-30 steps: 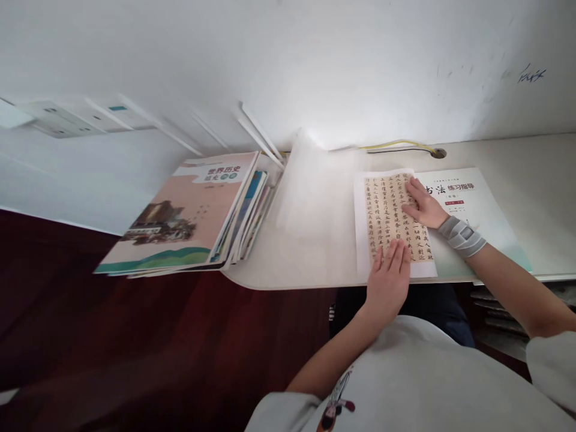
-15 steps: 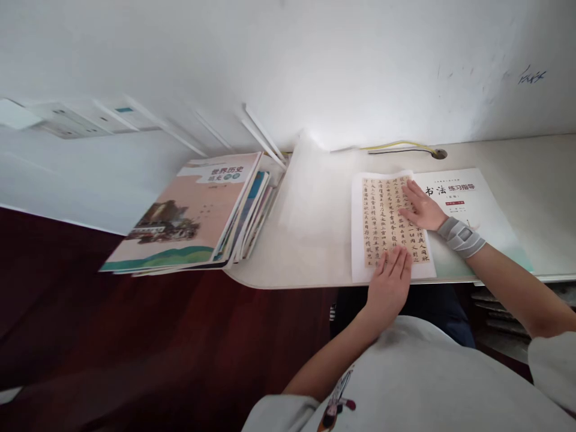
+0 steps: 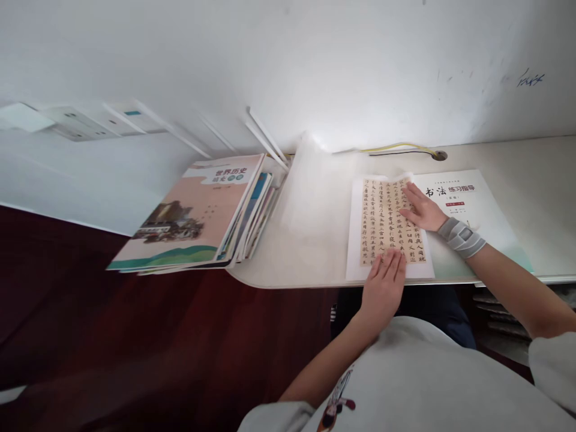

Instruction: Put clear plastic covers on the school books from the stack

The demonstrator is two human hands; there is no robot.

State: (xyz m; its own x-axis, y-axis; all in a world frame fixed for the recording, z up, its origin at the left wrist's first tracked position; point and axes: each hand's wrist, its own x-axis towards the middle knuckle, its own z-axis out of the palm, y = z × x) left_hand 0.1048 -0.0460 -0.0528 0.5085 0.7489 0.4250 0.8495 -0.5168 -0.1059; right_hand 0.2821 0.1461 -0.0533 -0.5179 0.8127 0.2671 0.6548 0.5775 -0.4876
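Note:
A page of Chinese calligraphy (image 3: 380, 222), dark characters on a tan panel with a white border, lies at the desk's front edge. On its right is a calligraphy workbook cover (image 3: 477, 210), white fading to green; the page overlaps its left side. My left hand (image 3: 382, 289) rests on the page's lower edge, fingers stretched out and side by side. Flat on the page's upper right part lies my right hand (image 3: 423, 207), thumb apart from its fingers and a grey band around the wrist. Neither hand grips anything. How page and cover join is hidden.
A stack of books (image 3: 189, 216) sits at the desk's left end, a history book on top, jutting past the edge. Translucent plastic (image 3: 306, 174) and white strips (image 3: 267, 138) are beside it. A yellow cable (image 3: 400, 144) runs to a hole (image 3: 439, 155) by the wall.
My left hand has slid slightly left along the page's lower edge, and the page's lower left corner has shifted a little left. My right hand has stayed nearly in place.

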